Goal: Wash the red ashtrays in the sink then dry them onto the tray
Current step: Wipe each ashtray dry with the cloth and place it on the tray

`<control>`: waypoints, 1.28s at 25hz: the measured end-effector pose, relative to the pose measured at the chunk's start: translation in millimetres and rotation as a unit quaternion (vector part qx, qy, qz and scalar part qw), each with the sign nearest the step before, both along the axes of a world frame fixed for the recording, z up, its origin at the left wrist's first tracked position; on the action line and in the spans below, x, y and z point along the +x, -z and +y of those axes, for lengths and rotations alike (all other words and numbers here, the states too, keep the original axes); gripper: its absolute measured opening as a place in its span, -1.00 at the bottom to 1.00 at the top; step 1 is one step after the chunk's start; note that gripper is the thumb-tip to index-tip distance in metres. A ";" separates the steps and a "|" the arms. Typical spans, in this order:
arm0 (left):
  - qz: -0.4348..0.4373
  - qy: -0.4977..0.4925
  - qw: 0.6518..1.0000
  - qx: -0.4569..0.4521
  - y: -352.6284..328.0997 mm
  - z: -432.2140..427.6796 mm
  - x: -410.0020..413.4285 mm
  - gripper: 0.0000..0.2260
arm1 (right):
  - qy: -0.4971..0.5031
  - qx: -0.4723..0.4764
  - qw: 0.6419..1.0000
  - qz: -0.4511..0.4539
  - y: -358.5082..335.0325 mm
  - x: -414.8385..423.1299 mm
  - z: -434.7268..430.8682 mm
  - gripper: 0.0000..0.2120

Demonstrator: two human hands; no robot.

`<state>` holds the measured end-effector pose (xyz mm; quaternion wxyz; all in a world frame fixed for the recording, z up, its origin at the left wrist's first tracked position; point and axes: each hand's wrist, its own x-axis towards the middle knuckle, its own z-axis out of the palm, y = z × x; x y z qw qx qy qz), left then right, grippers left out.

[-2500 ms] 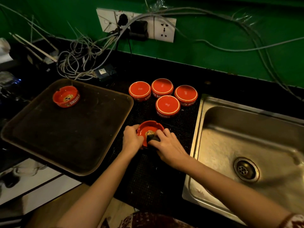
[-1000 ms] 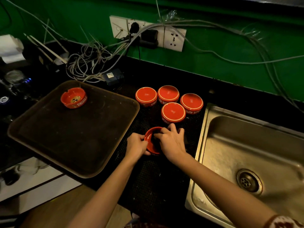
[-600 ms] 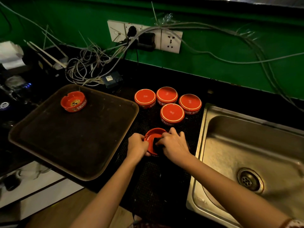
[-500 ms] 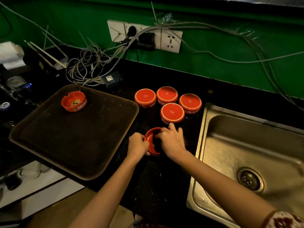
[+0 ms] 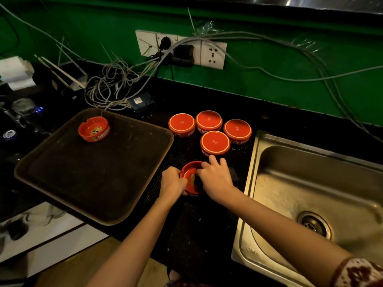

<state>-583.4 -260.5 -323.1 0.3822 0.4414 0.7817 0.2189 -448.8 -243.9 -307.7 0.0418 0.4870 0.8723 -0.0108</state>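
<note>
A red ashtray (image 5: 189,175) sits tilted on the black mat between my hands. My left hand (image 5: 173,182) grips its left rim. My right hand (image 5: 215,179) presses a dark cloth (image 5: 233,176) into the bowl; most of the cloth is hidden under the fingers. Several more red ashtrays (image 5: 215,142) stand upside down in a cluster just behind. One ashtray (image 5: 94,129) stands upright in the far left corner of the brown tray (image 5: 145,183). The steel sink (image 5: 290,183) lies to the right.
A tangle of grey cables (image 5: 112,92) and a small black box (image 5: 141,101) lie behind the tray. Wall sockets (image 5: 211,54) with plugs sit on the green wall. Dark clutter fills the far left counter. The tray's front corner overhangs the counter edge.
The held ashtray has tipped from flat to tilted toward my left hand, and my right hand has shifted around inside it with the cloth. The view has drifted slightly.
</note>
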 end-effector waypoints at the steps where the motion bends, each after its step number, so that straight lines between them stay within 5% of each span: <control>1: 0.002 0.005 1.000 0.002 1.9 0.3 -1.0 -0.85 | 0.006 -0.002 1.000 0.010 2.7 -2.9 1.2 -0.76; 5: 0.024 -0.009 0.999 0.029 8.5 -1.0 1.4 -0.85 | 0.005 -0.054 0.997 0.058 6.8 -12.1 -4.2 -0.70; 14: 0.110 -0.001 0.993 0.034 6.4 -2.3 16.0 -0.82 | 0.040 -0.059 0.997 -0.030 -17.3 9.2 -12.9 -0.68; 18: 0.106 0.006 0.994 0.020 7.2 -0.2 15.0 -0.79 | 0.213 -0.185 0.950 0.135 -27.7 48.2 -2.3 -0.61; 21: 0.082 0.006 0.997 0.006 12.1 -1.0 12.4 -0.79 | 0.300 -0.181 0.915 0.203 -13.6 72.5 5.8 -0.64; 32: 0.013 -0.098 0.988 0.120 1.7 -15.6 -15.1 -0.82 | 0.297 -0.240 0.869 0.315 0.7 22.1 -5.9 -0.71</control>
